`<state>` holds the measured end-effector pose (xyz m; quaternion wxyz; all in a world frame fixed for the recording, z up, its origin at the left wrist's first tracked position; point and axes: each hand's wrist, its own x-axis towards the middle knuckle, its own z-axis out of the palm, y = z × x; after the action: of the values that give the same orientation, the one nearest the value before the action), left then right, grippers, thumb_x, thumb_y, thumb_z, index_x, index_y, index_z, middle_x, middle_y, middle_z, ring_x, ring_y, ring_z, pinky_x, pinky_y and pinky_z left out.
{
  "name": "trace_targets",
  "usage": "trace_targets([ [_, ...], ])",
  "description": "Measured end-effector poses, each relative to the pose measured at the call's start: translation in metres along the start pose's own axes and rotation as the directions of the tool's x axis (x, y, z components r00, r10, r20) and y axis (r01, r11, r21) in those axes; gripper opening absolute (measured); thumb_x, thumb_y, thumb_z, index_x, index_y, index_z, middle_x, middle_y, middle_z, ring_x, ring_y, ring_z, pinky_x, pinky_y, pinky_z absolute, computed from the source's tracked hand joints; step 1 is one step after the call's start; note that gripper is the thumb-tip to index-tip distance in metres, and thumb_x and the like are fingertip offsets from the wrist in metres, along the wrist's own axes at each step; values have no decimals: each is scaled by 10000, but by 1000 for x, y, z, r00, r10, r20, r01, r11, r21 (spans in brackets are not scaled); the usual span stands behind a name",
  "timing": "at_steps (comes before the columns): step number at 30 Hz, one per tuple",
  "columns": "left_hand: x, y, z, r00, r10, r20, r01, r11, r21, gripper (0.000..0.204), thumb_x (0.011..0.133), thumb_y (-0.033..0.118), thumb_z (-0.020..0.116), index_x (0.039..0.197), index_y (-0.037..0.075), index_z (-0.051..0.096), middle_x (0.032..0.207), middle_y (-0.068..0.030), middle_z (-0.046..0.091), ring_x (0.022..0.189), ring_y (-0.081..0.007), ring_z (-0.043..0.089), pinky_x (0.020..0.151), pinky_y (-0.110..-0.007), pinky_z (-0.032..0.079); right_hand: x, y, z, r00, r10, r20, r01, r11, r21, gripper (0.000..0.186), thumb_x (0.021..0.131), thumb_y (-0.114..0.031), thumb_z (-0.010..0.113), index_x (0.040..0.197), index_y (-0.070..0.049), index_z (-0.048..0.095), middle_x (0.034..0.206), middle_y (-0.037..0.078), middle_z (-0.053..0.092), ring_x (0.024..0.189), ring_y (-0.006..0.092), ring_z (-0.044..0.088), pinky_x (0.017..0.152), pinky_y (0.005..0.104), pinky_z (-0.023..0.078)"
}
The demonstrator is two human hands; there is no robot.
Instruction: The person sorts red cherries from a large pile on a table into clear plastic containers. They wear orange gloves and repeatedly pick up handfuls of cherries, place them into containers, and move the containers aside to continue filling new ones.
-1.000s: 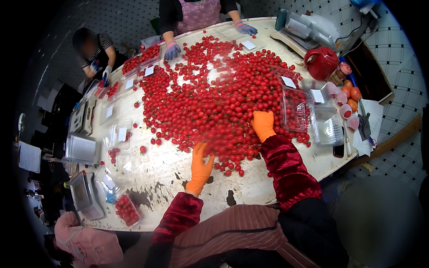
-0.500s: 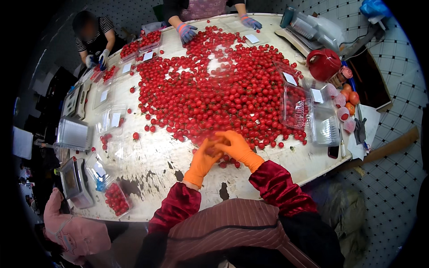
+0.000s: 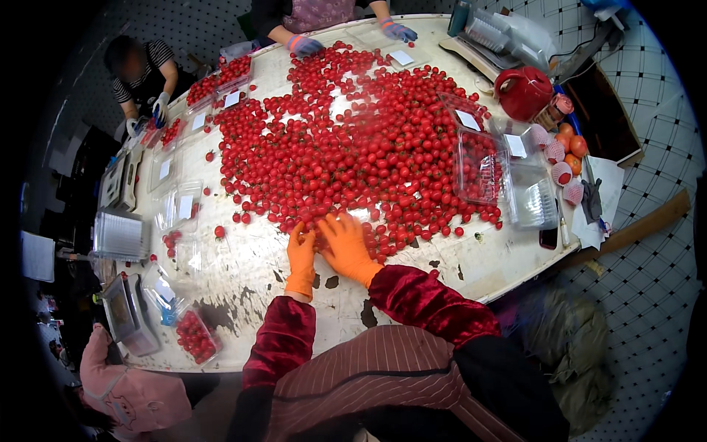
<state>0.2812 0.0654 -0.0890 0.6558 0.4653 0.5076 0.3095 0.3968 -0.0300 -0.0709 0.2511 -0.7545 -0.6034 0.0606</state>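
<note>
A wide heap of red cherry tomatoes (image 3: 331, 162) covers the middle of the white table (image 3: 243, 272). Both my hands wear orange gloves and work at the heap's near edge. The fingers of my left hand (image 3: 300, 258) are curled, with red tomatoes showing between fingertips and thumb; how many it holds is hidden. Just to its right, my right hand (image 3: 345, 249) reaches over the tomatoes with its fingers spread and bent downward, the fingertips among the fruit. The hands are close together, the right thumb near the left hand.
Clear plastic boxes (image 3: 482, 173) stand right of the heap, beside larger fruit (image 3: 574, 147) and a red kettle (image 3: 524, 92). At left are a box stack (image 3: 119, 236), a scale (image 3: 129, 313) and a filled tomato box (image 3: 197, 337). Co-workers' gloved hands (image 3: 303, 46) rest across the table.
My hands were joined at the heap's edge; both have shifted left, and the right has spread its fingers onto the tomatoes. Across the table, a co-worker's hand has flattened beside the heap.
</note>
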Motion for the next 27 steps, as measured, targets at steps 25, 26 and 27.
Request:
trace_targets([
  [25, -6, -18, -33, 996, 44, -74, -38, 996, 76, 343, 903, 125, 678, 1245, 128, 658, 797, 64, 507, 629, -36, 472, 541, -182, 396, -15, 35, -35, 999, 52, 16, -50, 992, -118, 640, 832, -426, 663, 1353, -88, 508, 1411, 161, 446, 1322, 372, 366, 1111, 599, 198],
  [26, -8, -17, -32, 997, 46, -63, -42, 997, 65, 341, 902, 129, 680, 1243, 128, 660, 800, 63, 509, 629, -36, 472, 542, -180, 394, -21, 31, -36, 1000, 11, 27, -8, 994, -110, 646, 830, -427, 664, 1355, -85, 504, 1405, 163, 451, 1317, 372, 372, 1113, 600, 196],
  [27, -10, -15, -31, 997, 35, -62, -32, 998, 59, 333, 905, 132, 676, 1237, 128, 664, 800, 63, 510, 633, -37, 471, 548, -181, 394, -27, 27, -36, 999, -29, 39, 33, 994, -101, 652, 828, -427, 664, 1356, -82, 501, 1399, 166, 455, 1312, 372, 378, 1115, 600, 195],
])
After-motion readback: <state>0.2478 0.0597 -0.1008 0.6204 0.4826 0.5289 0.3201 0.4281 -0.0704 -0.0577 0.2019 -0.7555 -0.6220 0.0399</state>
